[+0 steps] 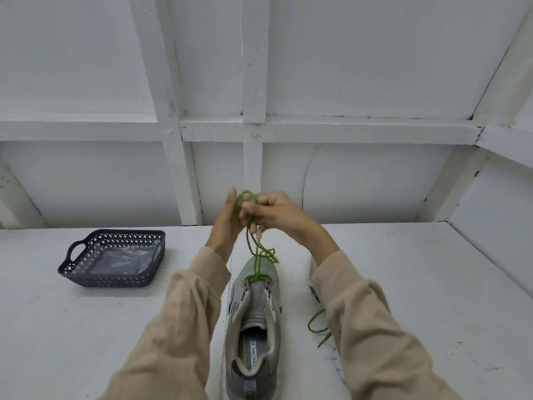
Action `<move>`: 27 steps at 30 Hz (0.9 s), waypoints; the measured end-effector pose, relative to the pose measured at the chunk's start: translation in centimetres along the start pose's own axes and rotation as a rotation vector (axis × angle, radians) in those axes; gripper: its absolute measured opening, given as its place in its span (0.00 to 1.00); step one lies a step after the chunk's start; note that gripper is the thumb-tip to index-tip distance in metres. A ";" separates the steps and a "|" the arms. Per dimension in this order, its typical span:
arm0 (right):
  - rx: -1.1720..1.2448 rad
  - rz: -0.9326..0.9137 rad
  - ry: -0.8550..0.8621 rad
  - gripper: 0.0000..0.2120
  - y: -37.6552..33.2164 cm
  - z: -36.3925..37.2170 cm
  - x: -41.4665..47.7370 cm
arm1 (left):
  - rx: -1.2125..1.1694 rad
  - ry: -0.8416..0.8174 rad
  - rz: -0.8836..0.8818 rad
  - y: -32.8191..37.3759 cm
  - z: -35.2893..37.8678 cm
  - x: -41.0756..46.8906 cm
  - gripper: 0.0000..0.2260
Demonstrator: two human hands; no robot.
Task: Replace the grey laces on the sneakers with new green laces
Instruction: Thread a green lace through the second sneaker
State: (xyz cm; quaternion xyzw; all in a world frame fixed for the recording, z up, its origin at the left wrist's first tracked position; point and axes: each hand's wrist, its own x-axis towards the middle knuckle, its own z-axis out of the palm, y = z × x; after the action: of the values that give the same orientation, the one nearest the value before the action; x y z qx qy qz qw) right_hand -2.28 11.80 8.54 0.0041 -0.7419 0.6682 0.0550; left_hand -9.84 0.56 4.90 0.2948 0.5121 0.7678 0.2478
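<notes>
A grey sneaker [253, 321] lies mid-worktop [86, 327], toe far, heel cut off at the near edge. A green lace [250, 243] rises from its far eyelets to both raised hands. The right grip [274, 217] curls round the lace. The left grip [227, 223] stands upright against the loop, its hold too blurred to tell. The right sleeve [360, 313] hides most of a second shoe [313, 267].

Soft, even light makes everything look bright and white. A faint shadow lies by the basket [109, 277]. The wall boards [490, 90] bend near the edges. The left hand [226, 226], right hand [281, 216] and green lace [253, 243] look a little smeared.
</notes>
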 end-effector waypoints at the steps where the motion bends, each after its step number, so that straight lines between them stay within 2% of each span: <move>1: 0.073 -0.036 0.041 0.10 -0.8 0.0 0.2 | -0.051 -0.081 -0.018 -0.4 -0.2 -0.2 0.24; 2: 0.143 -0.072 0.091 0.10 -1.5 -0.1 0.4 | -0.064 -0.158 -0.046 -0.9 -0.5 -0.4 0.27; 4: 0.263 -0.144 0.183 0.10 -2.3 -0.4 1.2 | 0.068 -0.277 -0.103 -2.0 -1.1 -0.9 0.34; 5: 0.301 -0.162 0.215 0.10 -2.4 -0.6 1.6 | 0.137 -0.295 -0.113 -2.3 -1.3 -1.1 0.32; 8: 0.299 -0.070 0.289 0.15 -1.7 -1.2 2.2 | 0.129 -0.180 -0.124 -2.2 -1.4 -1.1 0.17; 10: 0.253 0.032 0.359 0.17 -0.3 -1.5 2.0 | -0.005 -0.115 -0.106 -0.7 -0.9 -0.8 0.14; 13: 0.231 0.089 0.442 0.12 1.7 -1.9 1.1 | -0.114 -0.052 -0.038 2.0 -0.1 0.1 0.15; 15: 0.159 0.116 0.343 0.12 2.4 -1.9 0.3 | -0.142 -0.047 0.015 3.7 0.3 0.9 0.15; 18: -0.068 0.098 0.096 0.07 2.7 -1.2 -0.3 | -0.133 -0.055 0.061 5.1 1.1 2.1 0.14; 23: -0.217 0.110 0.058 0.12 1.7 -0.3 0.2 | -0.146 0.023 0.089 5.5 1.6 3.6 0.14; 27: -0.368 0.244 -0.113 0.12 3.2 -0.3 0.2 | -0.272 0.108 0.101 6.1 1.2 4.9 0.15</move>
State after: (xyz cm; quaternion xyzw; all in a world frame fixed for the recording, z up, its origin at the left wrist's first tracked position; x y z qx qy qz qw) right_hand -2.68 12.45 5.40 -0.0582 -0.8481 0.5221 -0.0683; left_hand -12.95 2.55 11.90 0.2421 0.4003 0.8564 0.2184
